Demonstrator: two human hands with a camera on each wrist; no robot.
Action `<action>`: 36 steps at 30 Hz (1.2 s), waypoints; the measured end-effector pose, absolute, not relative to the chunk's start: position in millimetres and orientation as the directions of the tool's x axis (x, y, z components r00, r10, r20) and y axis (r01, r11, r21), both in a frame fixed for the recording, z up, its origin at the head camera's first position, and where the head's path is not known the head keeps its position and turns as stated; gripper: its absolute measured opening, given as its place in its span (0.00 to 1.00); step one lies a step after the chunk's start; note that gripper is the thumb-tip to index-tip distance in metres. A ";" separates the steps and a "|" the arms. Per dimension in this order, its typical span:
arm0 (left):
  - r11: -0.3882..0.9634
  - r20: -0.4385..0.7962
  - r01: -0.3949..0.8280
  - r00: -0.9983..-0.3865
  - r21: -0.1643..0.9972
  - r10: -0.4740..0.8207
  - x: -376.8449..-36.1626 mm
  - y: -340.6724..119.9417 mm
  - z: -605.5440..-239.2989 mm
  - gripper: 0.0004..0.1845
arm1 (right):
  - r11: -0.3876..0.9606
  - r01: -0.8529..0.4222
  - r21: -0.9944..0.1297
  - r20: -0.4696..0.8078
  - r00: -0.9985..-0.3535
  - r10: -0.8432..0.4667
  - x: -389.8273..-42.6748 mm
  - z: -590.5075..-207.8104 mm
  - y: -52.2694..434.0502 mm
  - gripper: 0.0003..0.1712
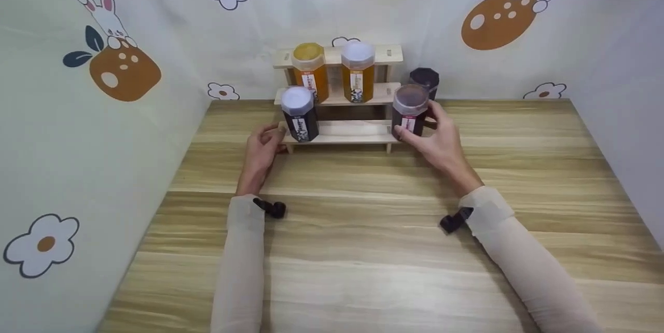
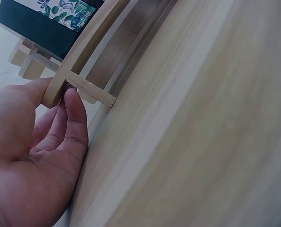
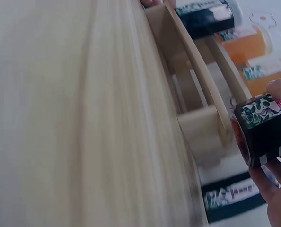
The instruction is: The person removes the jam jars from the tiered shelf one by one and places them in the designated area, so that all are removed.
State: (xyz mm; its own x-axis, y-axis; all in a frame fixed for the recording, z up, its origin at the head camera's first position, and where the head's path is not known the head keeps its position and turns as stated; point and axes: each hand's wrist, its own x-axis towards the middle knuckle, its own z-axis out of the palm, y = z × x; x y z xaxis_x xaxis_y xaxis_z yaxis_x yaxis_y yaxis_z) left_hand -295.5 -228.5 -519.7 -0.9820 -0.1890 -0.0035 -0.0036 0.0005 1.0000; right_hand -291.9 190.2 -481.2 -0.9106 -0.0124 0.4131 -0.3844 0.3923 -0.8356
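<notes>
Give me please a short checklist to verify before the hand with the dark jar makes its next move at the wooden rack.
1. Hold on the jar: the right hand grips the dark jar round its body, fingers curled on it. Ok.
2. Jar upright: in the head view it stands upright, lid on top. Ok.
3. Rack steadied: the left hand touches the left end of the wooden rack, fingers on its edge. Ok.
4. Free place on the lowest step: bare wood shows between the white-lidded dark jar and the held jar. Ok.
5. Held jar resting on the step or above it: cannot tell.
6. Second dark jar behind the hand: close by, contact cannot tell.
</notes>
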 end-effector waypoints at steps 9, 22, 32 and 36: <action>-0.020 0.003 0.007 -0.982 1.000 -0.191 -296.4 -229.1 -522.7 0.26 | 0.335 -0.209 -0.919 0.263 -0.957 0.123 -305.5 -476.2 241.5 0.48; 0.005 -0.002 -0.003 -0.984 1.000 -0.179 -296.6 -227.8 -520.5 0.27 | 0.354 -0.095 -0.931 0.160 -0.974 0.161 -321.4 -493.2 271.7 0.49; -0.003 0.002 0.003 -0.982 1.000 -0.190 -297.6 -225.9 -519.5 0.25 | 0.331 -0.028 -0.943 0.080 -0.986 0.143 -333.1 -498.0 281.1 0.55; -0.014 -0.014 -0.012 -0.981 1.000 -0.191 -296.9 -226.5 -521.3 0.26 | 0.328 -0.017 -0.945 0.069 -0.987 0.147 -337.8 -500.7 281.3 0.54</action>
State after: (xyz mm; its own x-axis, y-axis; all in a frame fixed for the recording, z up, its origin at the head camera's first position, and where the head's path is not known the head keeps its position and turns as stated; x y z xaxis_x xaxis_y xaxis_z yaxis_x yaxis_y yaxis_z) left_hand -296.9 -226.5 -521.3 -0.9815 -0.1911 -0.0144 -0.0120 -0.0135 0.9998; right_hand -337.8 281.3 -500.7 -0.9867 0.1472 0.0691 -0.0173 0.3277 -0.9446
